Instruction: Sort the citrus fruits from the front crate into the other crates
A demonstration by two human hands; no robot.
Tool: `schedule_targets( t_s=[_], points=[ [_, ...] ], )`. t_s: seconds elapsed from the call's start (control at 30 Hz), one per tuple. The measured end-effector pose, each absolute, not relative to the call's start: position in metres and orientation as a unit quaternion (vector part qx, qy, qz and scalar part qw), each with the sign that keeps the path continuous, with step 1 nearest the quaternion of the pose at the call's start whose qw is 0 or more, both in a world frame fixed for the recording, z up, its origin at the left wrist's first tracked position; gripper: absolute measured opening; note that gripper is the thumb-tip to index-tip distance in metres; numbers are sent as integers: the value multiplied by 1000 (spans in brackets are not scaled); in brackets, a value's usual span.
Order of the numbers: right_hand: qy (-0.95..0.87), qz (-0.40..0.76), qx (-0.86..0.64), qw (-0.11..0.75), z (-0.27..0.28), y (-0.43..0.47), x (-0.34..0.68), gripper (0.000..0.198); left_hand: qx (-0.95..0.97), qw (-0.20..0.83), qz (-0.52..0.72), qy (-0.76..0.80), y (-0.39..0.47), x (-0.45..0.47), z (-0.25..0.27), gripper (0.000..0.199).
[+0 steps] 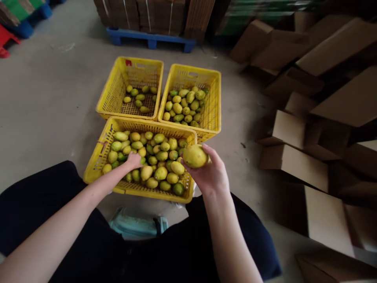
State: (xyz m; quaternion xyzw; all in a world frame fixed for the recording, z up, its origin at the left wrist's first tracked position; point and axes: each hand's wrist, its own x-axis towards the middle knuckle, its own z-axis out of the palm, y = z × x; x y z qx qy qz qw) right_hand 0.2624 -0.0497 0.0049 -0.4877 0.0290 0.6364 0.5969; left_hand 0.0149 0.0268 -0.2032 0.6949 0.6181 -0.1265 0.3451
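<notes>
In my right hand (212, 169) is a large yellow lemon (195, 156), gripped between thumb and fingers and raised over the right end of the near yellow crate (97, 155). My left hand (134, 160) reaches down into that same crate with its fingers curled closed at a greenish lemon (143, 160). Most of that lemon and the fingertips are hidden. Many yellow and green lemons (160, 173) fill the near crate around the left hand.
Beyond stand two more yellow crates: the left one (107, 92) with some lemons on its bottom, the right one (216, 98) with more. Open cardboard boxes (304, 165) crowd the right side. A blue pallet (151, 39) bears stacked cardboard. A light-blue stool (134, 223) is between my legs.
</notes>
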Motion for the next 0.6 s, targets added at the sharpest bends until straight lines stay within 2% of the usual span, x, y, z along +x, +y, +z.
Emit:
schedule_targets(
  t_s=[0.13, 0.23, 0.33, 0.4, 0.47, 0.6],
  points=[
    [-31, 617, -509, 599, -4, -48, 244, 36, 635, 440, -91, 629, 34, -15, -167, 37],
    [-157, 579, -531, 598, -12, -52, 227, 50, 611, 538, 15, 581, 42, -19, -113, 38],
    [-336, 515, -570, 545, -16, -52, 216, 64, 603, 599, 146, 506, 40, -8, -54, 51],
    [-408, 442, -584, 545, -12, -49, 214, 72, 602, 613, 253, 446, 30, 0, -23, 63],
    [-471, 376, -579, 549, -3, -46, 214, 69, 606, 602, 326, 405, 18, 5, -3, 70],
    [-560, 314, -519, 564, 9, -47, 209, 57, 602, 562, 399, 403, -2, 6, 4, 63]
  ],
)
